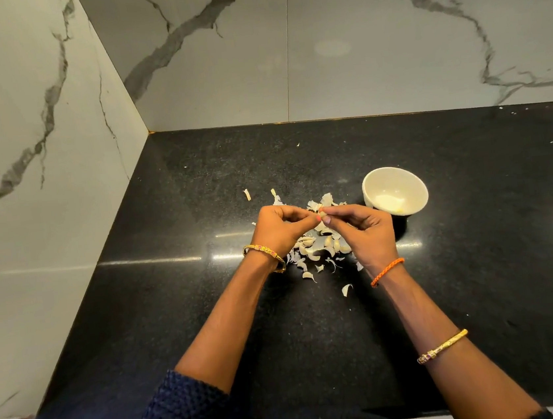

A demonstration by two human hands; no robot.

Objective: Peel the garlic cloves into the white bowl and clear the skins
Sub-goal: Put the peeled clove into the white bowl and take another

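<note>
black counter (191, 322) with bowl (395, 190), garlic skins (311, 257)

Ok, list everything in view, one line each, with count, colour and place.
white bowl: one, white, on the counter right of the hands, a few pale peeled cloves inside.
garlic clove: one, pale, pinched between both hands.
garlic pile: uncounted cloves and skins, off-white, on the counter under the hands.
counter: one, black speckled.
walls: two, white marble with grey veins.
left hand: gold bangle on the wrist.
right hand: orange band on the wrist, gold bangle on the forearm.
</note>
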